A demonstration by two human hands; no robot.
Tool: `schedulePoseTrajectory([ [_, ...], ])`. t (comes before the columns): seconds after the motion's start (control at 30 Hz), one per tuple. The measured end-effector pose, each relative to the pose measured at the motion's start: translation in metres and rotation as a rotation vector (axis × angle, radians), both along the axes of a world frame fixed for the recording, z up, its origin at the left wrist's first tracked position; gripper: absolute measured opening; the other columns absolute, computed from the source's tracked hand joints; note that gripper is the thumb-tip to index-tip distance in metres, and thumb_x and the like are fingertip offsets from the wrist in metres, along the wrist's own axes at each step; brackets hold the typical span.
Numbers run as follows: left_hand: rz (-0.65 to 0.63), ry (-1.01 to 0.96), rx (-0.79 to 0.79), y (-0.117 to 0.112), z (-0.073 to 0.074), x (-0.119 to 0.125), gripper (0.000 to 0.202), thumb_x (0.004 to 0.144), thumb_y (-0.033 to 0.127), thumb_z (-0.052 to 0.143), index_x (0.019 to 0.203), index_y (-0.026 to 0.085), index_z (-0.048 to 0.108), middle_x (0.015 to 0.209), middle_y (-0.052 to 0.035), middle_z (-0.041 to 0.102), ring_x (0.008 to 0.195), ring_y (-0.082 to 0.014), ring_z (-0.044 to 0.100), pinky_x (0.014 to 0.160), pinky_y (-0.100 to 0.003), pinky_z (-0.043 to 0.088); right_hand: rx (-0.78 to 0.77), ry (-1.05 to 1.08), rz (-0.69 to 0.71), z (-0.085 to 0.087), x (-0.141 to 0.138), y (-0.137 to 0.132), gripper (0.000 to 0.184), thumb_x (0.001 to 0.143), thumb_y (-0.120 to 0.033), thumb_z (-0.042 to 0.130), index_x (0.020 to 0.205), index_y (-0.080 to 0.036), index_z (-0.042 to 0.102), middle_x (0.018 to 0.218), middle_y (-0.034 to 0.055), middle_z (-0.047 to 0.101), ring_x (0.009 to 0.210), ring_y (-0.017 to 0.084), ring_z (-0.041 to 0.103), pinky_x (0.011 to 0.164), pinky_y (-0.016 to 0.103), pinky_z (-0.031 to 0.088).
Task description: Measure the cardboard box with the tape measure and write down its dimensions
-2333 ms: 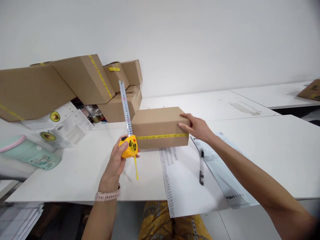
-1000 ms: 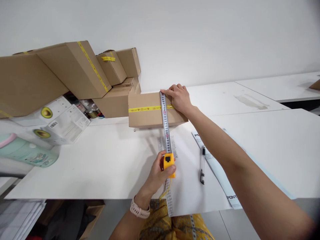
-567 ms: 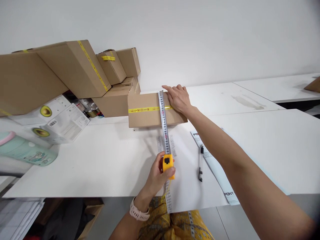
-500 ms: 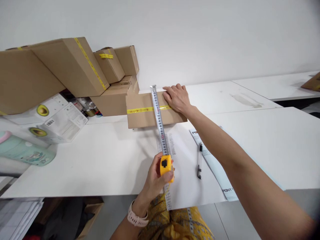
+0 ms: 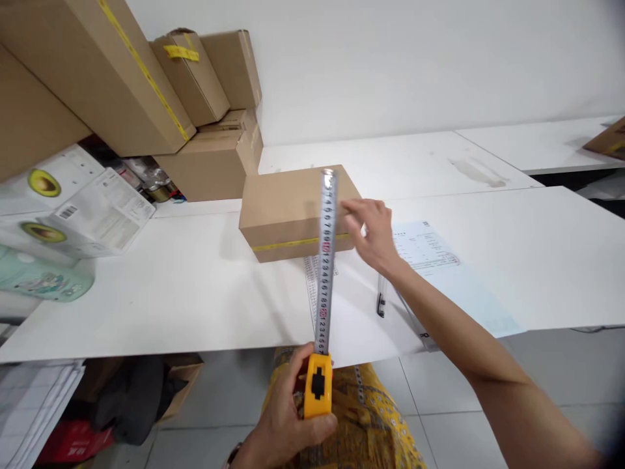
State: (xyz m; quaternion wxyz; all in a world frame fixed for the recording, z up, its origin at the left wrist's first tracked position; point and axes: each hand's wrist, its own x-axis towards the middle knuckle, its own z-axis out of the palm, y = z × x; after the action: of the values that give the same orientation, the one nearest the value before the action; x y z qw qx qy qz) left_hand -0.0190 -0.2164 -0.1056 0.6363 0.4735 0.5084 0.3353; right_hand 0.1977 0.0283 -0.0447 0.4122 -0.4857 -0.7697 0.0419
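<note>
My left hand (image 5: 293, 407) is closed around a yellow tape measure (image 5: 318, 385) at the table's front edge. Its silver blade (image 5: 325, 260) points up and away, the metal end hook in front of the box's top. A brown cardboard box (image 5: 286, 202) with yellow tape along its front side rests on the table behind the blade. Beside the box's right end is my right hand (image 5: 372, 231), fingers loosely bent and apart, nothing visible in them. Whether its fingertips touch the box I cannot tell. Below that hand a pen (image 5: 381, 299) lies on white paper (image 5: 359, 335), partly hidden.
Several cardboard boxes (image 5: 205, 172) are stacked at the back left. White cartons with avocado pictures (image 5: 105, 208) and a mint-green bottle (image 5: 46, 273) stand at the left. A light blue printed sheet (image 5: 454, 286) lies under my right forearm. Another box (image 5: 608, 143) sits far right.
My left hand has drawn the tape measure back toward me, its blade off the box. The box has turned, showing a different face on top. My right hand has come off it, moving right and nearer.
</note>
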Motion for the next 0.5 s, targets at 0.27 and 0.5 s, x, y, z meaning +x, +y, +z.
schedulePoseTrajectory([
  [0.27, -0.239, 0.274, 0.021, -0.011, 0.000, -0.002, 0.083, 0.061, 0.026, 0.082, 0.140, 0.029, 0.057, 0.130, -0.0093, 0.066, 0.113, -0.0338, 0.063, 0.102, -0.049, 0.051, -0.188, 0.557, 0.043, 0.037, 0.051, -0.068, 0.042, 0.098, -0.060, 0.049, 0.125, -0.034, 0.067, 0.077, 0.0056, 0.067, 0.059, 0.021, 0.062, 0.051, 0.040, 0.049],
  [0.5, -0.026, 0.208, 0.080, -0.012, -0.007, 0.010, 0.126, 0.064, 0.025, 0.087, 0.164, 0.033, 0.011, 0.147, -0.0142, 0.050, 0.129, -0.0354, 0.055, 0.109, -0.052, 0.045, -0.323, 0.693, 0.252, -0.002, 0.034, -0.132, 0.020, 0.093, -0.037, 0.070, 0.113, -0.040, 0.071, 0.071, -0.0012, 0.072, 0.059, 0.021, 0.070, 0.043, 0.036, 0.054],
])
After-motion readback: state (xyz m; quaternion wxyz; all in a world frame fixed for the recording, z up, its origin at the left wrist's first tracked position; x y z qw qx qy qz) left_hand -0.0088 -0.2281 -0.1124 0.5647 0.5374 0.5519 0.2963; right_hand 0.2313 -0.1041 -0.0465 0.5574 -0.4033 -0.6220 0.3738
